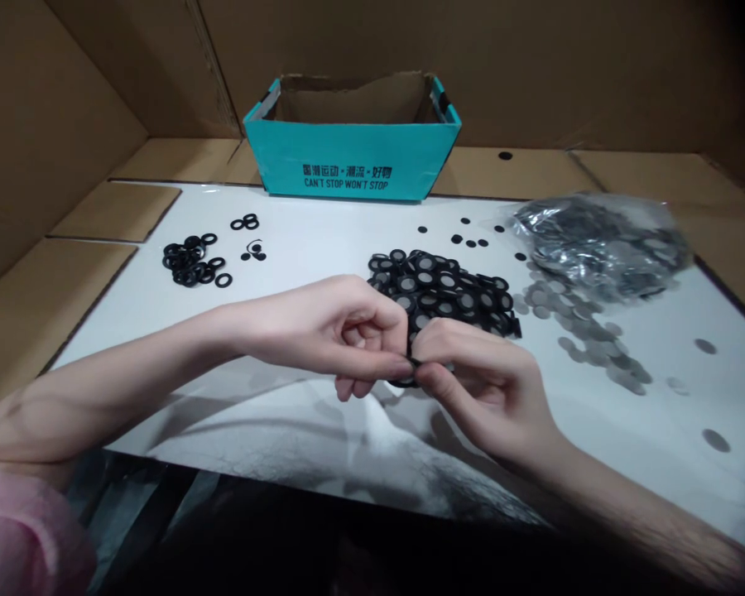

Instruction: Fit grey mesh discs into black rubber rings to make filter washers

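Observation:
My left hand (363, 331) and my right hand (484, 372) meet over the near middle of the white table. Between both thumbs and fingertips they pinch a small black ring (403, 382); the fingers cover most of it, so whether a disc sits inside cannot be told. Just behind my hands lies a heap of black rings with grey mesh-like centres (444, 285). A pile of plain black rings (192, 263) is off to the left. Loose grey discs (596, 339) are scattered to the right of my right hand.
A teal open-topped cardboard box (348, 157) stands at the back. A clear plastic bag of grey discs (602, 244) lies at the right. Small black discs (470, 243) dot the table behind the heap. Cardboard walls (502, 74) surround the table.

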Demonstrator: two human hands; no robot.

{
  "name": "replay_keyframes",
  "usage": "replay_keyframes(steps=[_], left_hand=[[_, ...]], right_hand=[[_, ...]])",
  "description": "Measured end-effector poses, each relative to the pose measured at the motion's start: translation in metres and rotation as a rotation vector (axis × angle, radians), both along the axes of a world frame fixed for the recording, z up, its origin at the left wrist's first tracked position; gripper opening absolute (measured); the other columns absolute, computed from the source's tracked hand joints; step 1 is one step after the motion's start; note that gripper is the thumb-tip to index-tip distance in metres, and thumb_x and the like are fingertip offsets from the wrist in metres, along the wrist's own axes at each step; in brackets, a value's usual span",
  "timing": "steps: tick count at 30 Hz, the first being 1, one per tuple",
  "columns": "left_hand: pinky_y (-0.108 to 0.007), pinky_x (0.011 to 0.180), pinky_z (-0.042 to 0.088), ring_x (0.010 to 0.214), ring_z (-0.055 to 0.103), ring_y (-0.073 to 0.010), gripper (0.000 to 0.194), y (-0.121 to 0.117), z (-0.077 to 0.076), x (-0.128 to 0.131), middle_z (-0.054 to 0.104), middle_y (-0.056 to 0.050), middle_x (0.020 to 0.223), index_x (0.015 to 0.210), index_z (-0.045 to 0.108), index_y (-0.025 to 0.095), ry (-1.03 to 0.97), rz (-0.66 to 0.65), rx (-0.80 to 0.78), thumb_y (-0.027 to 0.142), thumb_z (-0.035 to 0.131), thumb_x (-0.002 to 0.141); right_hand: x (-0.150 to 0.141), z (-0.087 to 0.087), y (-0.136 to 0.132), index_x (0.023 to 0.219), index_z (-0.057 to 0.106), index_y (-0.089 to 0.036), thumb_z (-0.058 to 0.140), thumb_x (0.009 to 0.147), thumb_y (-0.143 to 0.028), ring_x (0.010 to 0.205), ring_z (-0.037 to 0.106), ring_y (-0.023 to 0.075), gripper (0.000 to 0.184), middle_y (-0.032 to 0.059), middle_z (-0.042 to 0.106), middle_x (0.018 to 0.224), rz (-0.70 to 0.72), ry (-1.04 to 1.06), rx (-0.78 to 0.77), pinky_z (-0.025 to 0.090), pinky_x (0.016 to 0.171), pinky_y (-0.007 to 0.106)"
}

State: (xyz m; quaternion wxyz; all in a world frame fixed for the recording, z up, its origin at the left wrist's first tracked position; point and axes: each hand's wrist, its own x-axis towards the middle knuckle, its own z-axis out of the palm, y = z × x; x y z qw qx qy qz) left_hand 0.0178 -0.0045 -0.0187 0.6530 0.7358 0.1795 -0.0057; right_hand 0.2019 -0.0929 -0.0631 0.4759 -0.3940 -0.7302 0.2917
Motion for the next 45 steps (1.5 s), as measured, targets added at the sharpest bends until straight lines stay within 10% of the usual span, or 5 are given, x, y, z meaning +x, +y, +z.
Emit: replay_keyframes(steps=[16,26,31,45], left_hand=[[-0.013,0.054,0.052,0.055,0.066,-0.0078,0.018,-0.013,-0.009,0.004,0.065,0.001,0.062,0.08,0.056,0.011,-0.11,0.269,-0.057,0.022,0.07,0.084],[-0.012,0.05,0.046,0.054,0.064,-0.0074,0.015,-0.001,-0.006,0.0,0.065,0.0,0.061,0.077,0.059,0.011,-0.02,0.085,-0.036,0.022,0.065,0.086],[-0.011,0.05,0.044,0.052,0.058,-0.0048,0.011,-0.005,-0.005,0.002,0.059,0.003,0.057,0.075,0.061,0.01,-0.029,0.147,0.133,0.017,0.067,0.081],[-0.011,0.048,0.047,0.05,0.063,-0.0073,0.014,-0.008,-0.004,0.003,0.062,0.002,0.057,0.076,0.052,0.013,0.01,0.161,-0.015,0.016,0.065,0.082]], right_hand=[[0.0,-0.002,-0.002,0.066,0.056,-0.021,0.056,0.088,-0.017,0.055,0.05,0.0124,0.022,-0.0004,0.056,0.058,-0.128,-0.009,0.017,0.04,0.051,0.028],[0.001,-0.004,0.001,0.07,0.056,-0.02,0.056,0.088,-0.013,0.058,0.049,0.0107,0.019,-0.0012,0.056,0.06,-0.003,-0.088,0.039,0.04,0.057,0.027],[0.008,-0.003,0.01,0.068,0.051,-0.019,0.051,0.09,-0.016,0.06,0.045,0.0112,0.022,-0.0007,0.05,0.061,0.096,-0.224,0.087,0.037,0.057,0.028],[0.006,-0.003,0.006,0.07,0.053,-0.019,0.052,0.089,-0.011,0.059,0.047,0.0108,0.021,-0.0006,0.053,0.06,0.015,-0.187,0.157,0.039,0.058,0.028]])
